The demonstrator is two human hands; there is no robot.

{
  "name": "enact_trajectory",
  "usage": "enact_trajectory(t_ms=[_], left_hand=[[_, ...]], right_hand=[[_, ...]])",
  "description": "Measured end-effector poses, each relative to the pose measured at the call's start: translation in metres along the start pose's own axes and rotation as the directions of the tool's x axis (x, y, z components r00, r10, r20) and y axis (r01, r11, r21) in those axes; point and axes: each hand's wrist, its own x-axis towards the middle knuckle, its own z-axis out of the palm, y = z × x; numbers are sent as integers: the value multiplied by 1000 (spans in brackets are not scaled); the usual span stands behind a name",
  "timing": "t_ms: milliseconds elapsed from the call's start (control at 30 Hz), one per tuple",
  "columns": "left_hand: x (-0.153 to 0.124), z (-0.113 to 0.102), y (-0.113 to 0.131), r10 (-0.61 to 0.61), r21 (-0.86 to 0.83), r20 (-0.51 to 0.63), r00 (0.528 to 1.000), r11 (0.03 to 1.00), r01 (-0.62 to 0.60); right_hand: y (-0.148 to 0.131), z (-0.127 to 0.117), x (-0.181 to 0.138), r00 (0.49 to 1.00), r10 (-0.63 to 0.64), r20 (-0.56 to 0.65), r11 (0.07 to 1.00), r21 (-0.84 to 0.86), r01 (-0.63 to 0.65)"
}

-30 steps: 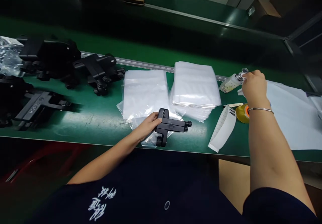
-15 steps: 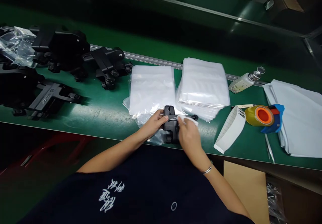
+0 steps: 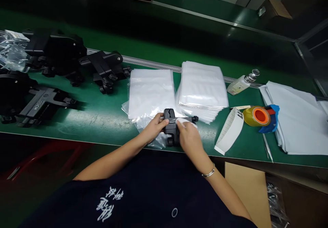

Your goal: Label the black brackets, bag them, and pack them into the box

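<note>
A black plastic bracket [image 3: 170, 128] with a knob on its right side is held near the bench's front edge, over the clear bags. My left hand [image 3: 155, 127] is closed around its left side, thumb on top. In my right hand [image 3: 190, 137] a white cloth [image 3: 185, 121] is pinched and pressed against the bracket's face; part of the cloth is hidden under the fingers. Just beyond lie two stacks of clear plastic bags, a left stack [image 3: 151, 91] and a thicker right stack [image 3: 202, 84].
Several black brackets [image 3: 107, 69] stand on the left, one grey-fronted bracket [image 3: 41, 105] lettered BOSCH. To the right are a pump bottle [image 3: 241, 84], a white paper sleeve [image 3: 230, 131], a yellow tape roll [image 3: 252, 116], tweezers [image 3: 268, 147] and white cloths [image 3: 299, 122]. A cardboard box [image 3: 246, 190] sits below the bench.
The whole view has shifted slightly, so the bench items appear a little further left. My left hand still holds the bracket, and the right hand with the cloth has barely moved across its face.
</note>
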Motion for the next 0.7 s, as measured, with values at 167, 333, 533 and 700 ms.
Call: enact_trajectory(t_ms=[167,333,533,700], left_hand=[[2,3,-2,22,40,1,1000,999,-22],[2,3,2,82,36,-59,995,996,-80],[-6,-3,24,187,-37,-175,967,980,-196],[-11,9,30,231,-18,-125,965,972,-234]], right_hand=[[-2,1,-3,999,31,28,999,19,-32],[26,-31,-9,990,75,-122,996,52,-69],[165,-148,-45,667,445,-598,784,-100,-613],[153,-150,-44,591,513,-622,757,5,-653]])
